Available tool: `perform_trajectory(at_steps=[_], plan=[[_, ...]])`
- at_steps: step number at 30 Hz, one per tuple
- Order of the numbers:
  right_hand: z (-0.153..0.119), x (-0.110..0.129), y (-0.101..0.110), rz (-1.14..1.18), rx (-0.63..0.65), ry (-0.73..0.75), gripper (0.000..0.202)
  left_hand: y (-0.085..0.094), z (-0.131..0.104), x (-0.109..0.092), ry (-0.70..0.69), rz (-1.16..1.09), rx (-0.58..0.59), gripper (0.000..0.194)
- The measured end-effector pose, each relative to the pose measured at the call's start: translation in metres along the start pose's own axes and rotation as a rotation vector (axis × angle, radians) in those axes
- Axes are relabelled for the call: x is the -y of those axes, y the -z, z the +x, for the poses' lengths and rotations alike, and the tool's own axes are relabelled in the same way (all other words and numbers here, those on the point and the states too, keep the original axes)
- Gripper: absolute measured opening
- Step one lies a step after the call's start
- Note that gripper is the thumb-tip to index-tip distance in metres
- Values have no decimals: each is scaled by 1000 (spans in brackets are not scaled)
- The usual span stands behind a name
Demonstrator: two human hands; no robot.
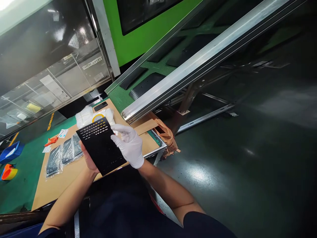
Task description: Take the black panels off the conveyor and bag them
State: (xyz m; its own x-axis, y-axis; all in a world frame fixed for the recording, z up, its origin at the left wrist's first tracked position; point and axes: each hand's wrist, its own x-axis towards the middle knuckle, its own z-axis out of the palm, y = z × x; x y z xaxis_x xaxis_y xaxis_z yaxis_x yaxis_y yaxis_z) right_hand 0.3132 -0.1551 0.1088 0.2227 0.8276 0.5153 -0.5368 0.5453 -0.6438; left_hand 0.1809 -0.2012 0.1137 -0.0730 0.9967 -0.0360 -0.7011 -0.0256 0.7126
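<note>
Holding the panel (102,150) in left fingers (84,152), with long axis slanting bodyward, mostly left of narrowly parted right fingers (120,128) of unclear grip.

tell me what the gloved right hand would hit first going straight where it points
Likely the black slotted panel, close by the fingertips; whether they already touch is unclear.

Over the remote feed I see my bare left hand (89,159) raised in a hold, its fingers mostly hidden. My white-gloved right hand (132,147) points leftward, thumb and forefinger slightly parted. I have the left forearm (70,195) and right forearm (164,185) angled inward, below dark sleeves (205,226).
</note>
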Motion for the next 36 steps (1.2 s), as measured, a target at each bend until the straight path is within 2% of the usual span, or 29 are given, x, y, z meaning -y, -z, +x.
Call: perform_trajectory(at_steps=[3,6,8,14,19,21,23,26,28,29,32,34,36], plan=[[-1,3,10,-23,-31,-13,24,2,-4,3,3,-34,79,74],[2,6,16,33,30,-37,33,6,-8,3,113,-69,245,78],[3,8,17,68,73,-50,39,10,-9,4,160,-79,312,82],[3,3,17,-58,12,-98,28,19,4,7,157,-67,246,83],[6,-19,27,-162,-66,-181,25,20,25,-5,368,-42,295,101],[7,-34,32,-205,-71,-249,25,23,36,-14,381,-34,271,108],[8,-53,34,-236,0,-367,29,27,48,-22,276,-34,208,107],[8,-84,29,-203,226,-586,40,36,65,-26,96,-15,107,102],[7,-101,23,-202,335,-673,44,45,74,-22,99,26,77,101],[7,-108,21,-230,346,-686,45,52,78,-18,140,55,76,100],[9,-122,27,-402,274,-664,49,80,98,-9,253,170,60,97],[12,-127,42,-550,261,-649,55,105,118,-9,206,297,-10,93],[16,-130,63,-707,375,-661,61,132,139,-13,74,557,-88,78]])
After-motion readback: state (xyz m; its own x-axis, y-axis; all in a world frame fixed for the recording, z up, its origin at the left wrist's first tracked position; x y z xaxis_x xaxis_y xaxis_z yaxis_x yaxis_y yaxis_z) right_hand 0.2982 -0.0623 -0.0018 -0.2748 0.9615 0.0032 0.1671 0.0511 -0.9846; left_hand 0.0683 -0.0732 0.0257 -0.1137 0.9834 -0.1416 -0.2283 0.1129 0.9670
